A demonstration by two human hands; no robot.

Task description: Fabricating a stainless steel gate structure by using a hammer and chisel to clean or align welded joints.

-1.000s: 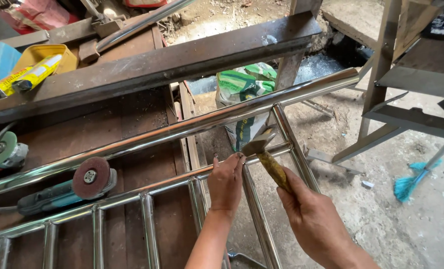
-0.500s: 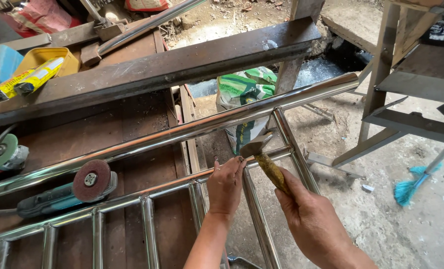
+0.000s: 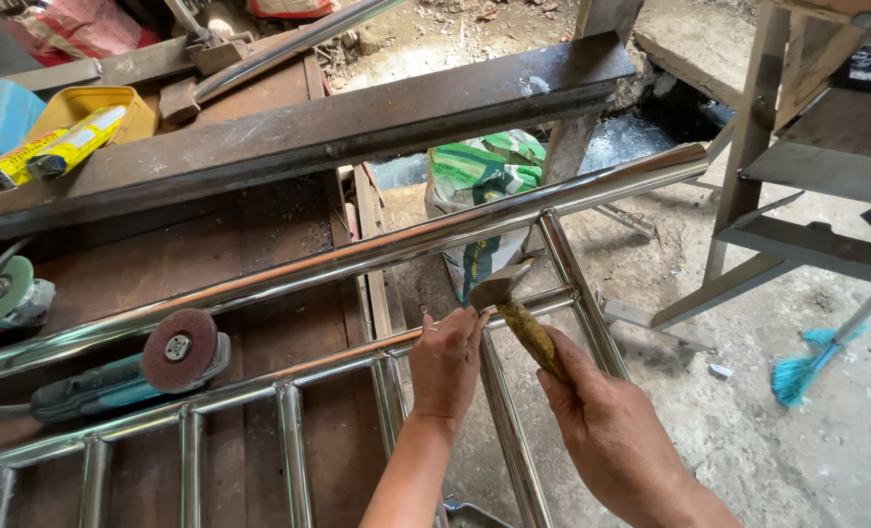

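Nearest the camera, at the bottom of the view, the right hand [image 3: 606, 425] comes up from the lower right with its back showing, its grip closed around the lower end of a small hammer with a rusty brown handle and a grey steel head [image 3: 515, 311]. That handle slants up and to the left out of the fist; the head sits just above the lower rail of a shiny stainless steel tube railing frame [image 3: 357, 259], close to where an upright bar meets the rail. Whether the head touches the metal cannot be told.

Just left of it, the left hand [image 3: 447, 364] reaches up from a bare forearm, wrist straight, fingers curled and together, resting against that lower rail right beside the hammer head. It presses on the tube rather than wrapping it fully, so its grip is closed on the rail only loosely.

Polished and mirror-bright, the frame lies slantwise across a dark brown wooden bench [image 3: 210, 244], with a long round top rail, a thinner lower rail and short uprights between them.

Left of the hands, a teal angle grinder with a dark red round disc [image 3: 132, 372] lies on the bench beneath the rails. Farther left lies a second grinder with a green disc [image 3: 5, 291]. Beyond the frame, a heavy dark steel beam [image 3: 337, 127] crosses the bench, and a green and white sack [image 3: 479, 181] stands on the dirt floor. At far right, a turquoise broom [image 3: 802, 367] lies on the concrete.
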